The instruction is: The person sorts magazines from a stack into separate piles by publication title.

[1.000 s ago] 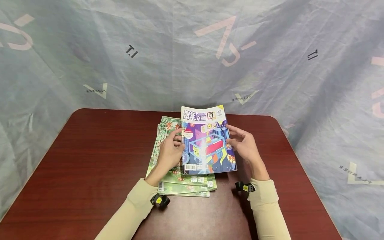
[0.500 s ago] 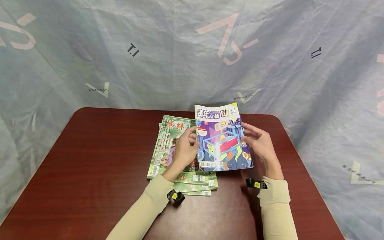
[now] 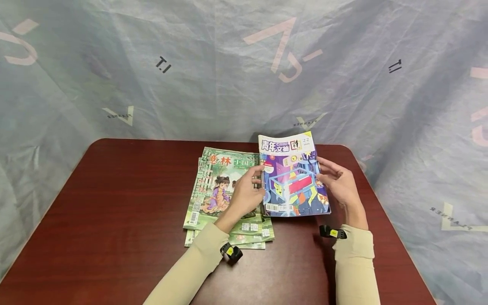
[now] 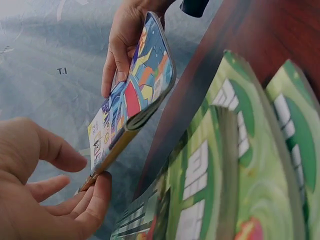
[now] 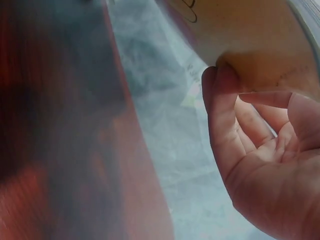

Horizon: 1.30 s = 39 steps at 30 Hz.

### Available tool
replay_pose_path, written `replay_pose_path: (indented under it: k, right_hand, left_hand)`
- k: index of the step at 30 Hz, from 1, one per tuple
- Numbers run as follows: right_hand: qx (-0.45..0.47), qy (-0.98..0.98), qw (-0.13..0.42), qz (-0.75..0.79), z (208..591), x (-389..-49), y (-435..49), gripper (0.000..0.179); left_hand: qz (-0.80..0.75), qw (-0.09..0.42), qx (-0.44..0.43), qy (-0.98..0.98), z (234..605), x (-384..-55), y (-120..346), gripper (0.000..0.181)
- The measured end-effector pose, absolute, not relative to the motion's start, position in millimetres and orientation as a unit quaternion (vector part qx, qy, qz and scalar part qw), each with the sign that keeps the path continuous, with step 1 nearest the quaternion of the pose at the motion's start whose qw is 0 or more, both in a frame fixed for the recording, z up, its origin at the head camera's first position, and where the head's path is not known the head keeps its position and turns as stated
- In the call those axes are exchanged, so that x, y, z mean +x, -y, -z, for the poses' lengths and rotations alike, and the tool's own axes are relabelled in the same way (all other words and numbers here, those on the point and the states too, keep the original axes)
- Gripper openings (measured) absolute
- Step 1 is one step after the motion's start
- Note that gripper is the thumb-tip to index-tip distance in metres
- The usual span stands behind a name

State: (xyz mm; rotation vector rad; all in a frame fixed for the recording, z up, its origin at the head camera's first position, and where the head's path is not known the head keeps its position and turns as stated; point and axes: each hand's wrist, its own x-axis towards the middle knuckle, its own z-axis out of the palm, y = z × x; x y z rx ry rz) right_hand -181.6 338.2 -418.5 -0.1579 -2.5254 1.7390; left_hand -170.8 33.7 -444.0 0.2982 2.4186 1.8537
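Note:
A purple-and-blue magazine (image 3: 291,178) with a white title band is lifted in both hands, its cover facing up. My left hand (image 3: 249,192) holds its spine edge, with finger and thumb on either side of that edge in the left wrist view. Across from it, my right hand (image 3: 339,184) pinches the opposite edge. In the right wrist view, fingertips (image 5: 225,80) press against the tan page surface. Beside and partly under the raised magazine lies a pile of green magazines (image 3: 217,182), the top one showing a seated figure in purple.
The pile, fanned unevenly, rests on a dark red wooden table (image 3: 114,203). Behind the table hangs a grey cloth backdrop (image 3: 190,84) with printed letters. Black wrist cameras (image 3: 231,253) sit on both cream sleeves (image 3: 354,262).
Both hands have carried the purple-and-blue magazine to the right, off most of the green pile. More of the top green cover shows now.

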Motion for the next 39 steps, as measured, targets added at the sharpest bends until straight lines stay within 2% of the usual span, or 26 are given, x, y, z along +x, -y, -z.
replay_pose_path:
  k: [8, 18, 33, 39]
  right_hand:
    - [-0.051, 0.813, 0.057, -0.578, 427.8, -183.0, -352.7, 0.057]
    - [-0.053, 0.815, 0.062, -0.574, 441.2, -186.0, -367.0, 0.055]
    - [-0.065, 0.84, 0.081, -0.532, 455.7, -186.1, -380.0, 0.053]
    - [-0.076, 0.839, 0.081, -0.532, 460.8, -184.7, -380.4, 0.051]
  left_hand:
    - [-0.642, 0.088, 0.099, -0.755, 448.6, -170.1, -43.6, 0.08]
    - [-0.656, 0.106, 0.105, -0.74, 457.4, -172.1, -53.7, 0.075]
    - [-0.627, 0.17, 0.122, -0.751, 459.9, -172.7, -72.8, 0.084]
    - [-0.63, 0.173, 0.117, -0.748, 461.9, -174.1, -78.1, 0.087]
